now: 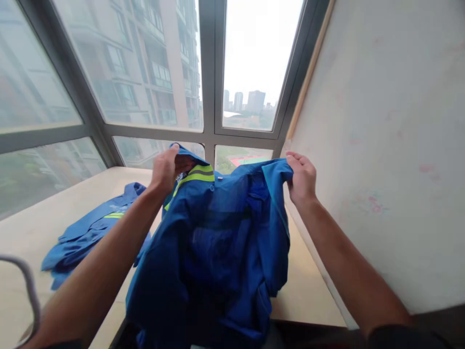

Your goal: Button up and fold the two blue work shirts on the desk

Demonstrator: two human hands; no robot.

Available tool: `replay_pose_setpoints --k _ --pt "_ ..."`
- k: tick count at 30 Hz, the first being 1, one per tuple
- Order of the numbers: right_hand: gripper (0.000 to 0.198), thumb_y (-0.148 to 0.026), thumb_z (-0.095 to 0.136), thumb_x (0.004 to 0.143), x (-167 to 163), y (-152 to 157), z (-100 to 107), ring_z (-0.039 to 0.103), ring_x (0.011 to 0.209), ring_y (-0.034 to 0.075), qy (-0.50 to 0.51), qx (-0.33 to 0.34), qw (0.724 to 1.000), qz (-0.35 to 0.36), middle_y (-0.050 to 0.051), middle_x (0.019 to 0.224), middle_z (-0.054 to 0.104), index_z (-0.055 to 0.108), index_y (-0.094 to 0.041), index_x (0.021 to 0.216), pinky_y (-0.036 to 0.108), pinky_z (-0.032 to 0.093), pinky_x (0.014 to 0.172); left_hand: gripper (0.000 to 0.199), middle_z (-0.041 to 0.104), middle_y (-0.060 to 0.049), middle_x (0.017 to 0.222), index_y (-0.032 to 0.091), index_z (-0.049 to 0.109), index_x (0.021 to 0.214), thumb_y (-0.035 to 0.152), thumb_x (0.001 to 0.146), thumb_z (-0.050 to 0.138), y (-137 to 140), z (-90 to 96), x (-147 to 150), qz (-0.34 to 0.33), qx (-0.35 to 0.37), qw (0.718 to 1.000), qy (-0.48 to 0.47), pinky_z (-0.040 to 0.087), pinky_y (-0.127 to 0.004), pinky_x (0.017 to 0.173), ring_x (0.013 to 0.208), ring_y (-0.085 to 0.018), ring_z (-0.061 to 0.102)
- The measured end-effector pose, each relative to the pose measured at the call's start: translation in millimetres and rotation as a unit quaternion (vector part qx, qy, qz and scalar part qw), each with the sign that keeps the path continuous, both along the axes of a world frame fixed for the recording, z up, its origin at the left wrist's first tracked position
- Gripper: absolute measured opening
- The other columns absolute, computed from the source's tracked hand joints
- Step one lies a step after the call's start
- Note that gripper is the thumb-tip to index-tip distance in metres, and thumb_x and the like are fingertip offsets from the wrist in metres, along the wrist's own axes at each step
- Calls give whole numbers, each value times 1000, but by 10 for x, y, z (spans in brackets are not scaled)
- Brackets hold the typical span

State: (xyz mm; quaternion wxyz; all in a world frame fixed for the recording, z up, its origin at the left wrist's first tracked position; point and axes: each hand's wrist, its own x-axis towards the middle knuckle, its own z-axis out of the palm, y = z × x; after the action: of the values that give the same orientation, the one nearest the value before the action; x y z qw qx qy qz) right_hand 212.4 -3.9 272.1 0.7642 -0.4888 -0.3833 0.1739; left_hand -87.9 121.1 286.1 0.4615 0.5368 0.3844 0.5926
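Note:
A blue work jacket [225, 242] with a yellow-green and grey reflective stripe hangs spread between my two hands, its inner side partly facing me. My left hand [168, 167] is closed on the cloth near the stripe at the upper left. At the upper right, my right hand [302, 177] pinches the other edge of the jacket between thumb and fingers. The lower part of the garment drops toward me past the sill's front edge, in shadow. Beyond my left forearm lies a second blue garment [90, 230], also with yellow-green stripes.
A pale window sill [308, 286] runs beneath the jacket. Grey-framed windows [209, 72] rise behind and to the left. On the right stands a white, stained wall [385, 145]. A curved grey-white tube or cable [31, 291] shows at the lower left.

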Motion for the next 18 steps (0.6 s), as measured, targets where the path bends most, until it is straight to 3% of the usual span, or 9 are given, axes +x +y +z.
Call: replay_pose_setpoints --k 2,4,6,9,13,16,18 --pt "60 -30 67 79 -37 406 -101 67 98 19 -41 -52 997 37 6 113 69 49 -23 135 31 58 83 35 71 -8 88 13 64 91 47 85 58 226 -182 307 -66 20 998 11 56 -36 87 93 -21 69" --pt "73 -28 70 75 -39 655 -325 60 119 23 -69 -144 982 98 12 133 61 41 -21 142 37 53 97 34 72 -9 93 14 65 90 47 82 60 376 -469 428 -64 23 992 105 54 -38 90 100 -24 68" --pt "75 -26 69 73 16 729 -648 53 129 26 -99 -189 970 114 15 140 56 41 -19 143 41 47 104 37 72 -11 108 14 66 99 45 82 57 456 -808 364 -54 31 978 200 51 -40 95 110 -26 65" --pt "70 -17 63 71 198 614 -1197 60 120 25 -100 -237 958 123 14 131 62 46 -19 138 41 50 100 44 67 -14 123 13 64 113 37 77 58 496 -1322 25 -9 19 942 336 45 -40 104 119 -28 60" --pt "60 -13 57 69 502 335 -1752 65 107 22 -70 -350 933 47 13 122 66 51 -18 128 32 55 85 45 66 -19 124 12 63 113 28 71 57 468 -1853 -596 79 -56 864 495 43 -43 105 125 -33 56" --pt "60 -11 61 64 678 149 -1974 65 101 20 -67 -411 909 8 14 118 65 54 -16 123 25 53 74 35 70 -24 109 12 65 94 33 67 64 393 -2069 -991 88 -145 838 519 52 -46 90 114 -41 62" --pt "57 -11 65 61 738 48 -2065 66 89 19 -66 -456 888 5 13 111 67 57 -15 117 22 50 63 33 71 -23 96 15 62 80 43 64 70 328 -2127 -1156 64 -232 832 499 56 -42 72 95 -39 69"
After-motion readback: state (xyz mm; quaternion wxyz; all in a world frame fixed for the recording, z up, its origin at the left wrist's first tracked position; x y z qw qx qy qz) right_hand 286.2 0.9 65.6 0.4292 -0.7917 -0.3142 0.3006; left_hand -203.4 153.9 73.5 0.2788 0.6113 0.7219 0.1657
